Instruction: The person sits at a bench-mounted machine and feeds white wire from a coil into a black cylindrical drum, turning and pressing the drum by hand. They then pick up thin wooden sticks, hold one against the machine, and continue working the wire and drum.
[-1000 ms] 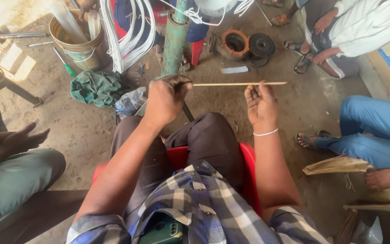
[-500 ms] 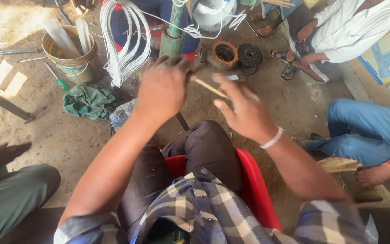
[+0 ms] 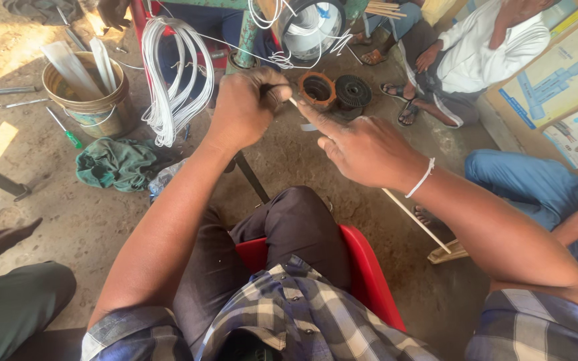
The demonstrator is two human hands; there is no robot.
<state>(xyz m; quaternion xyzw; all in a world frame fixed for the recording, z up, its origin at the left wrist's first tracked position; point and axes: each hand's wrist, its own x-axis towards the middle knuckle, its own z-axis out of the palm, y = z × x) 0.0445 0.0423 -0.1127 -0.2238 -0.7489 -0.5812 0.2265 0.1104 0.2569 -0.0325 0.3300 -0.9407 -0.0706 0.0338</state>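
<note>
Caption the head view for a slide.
Seated on a red chair, left hand grips one end of a thin stick while right hand lies over it.

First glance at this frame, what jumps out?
Dead centre, the left hand has its grip closed on one end of a thin pale stick, which passes under the right hand towards the lower right. Just above and left hangs a bundle of white wire loops, beside a bucket holding flat white strips. Beyond the hands, two round dark parts lie on the dirt floor.
</note>
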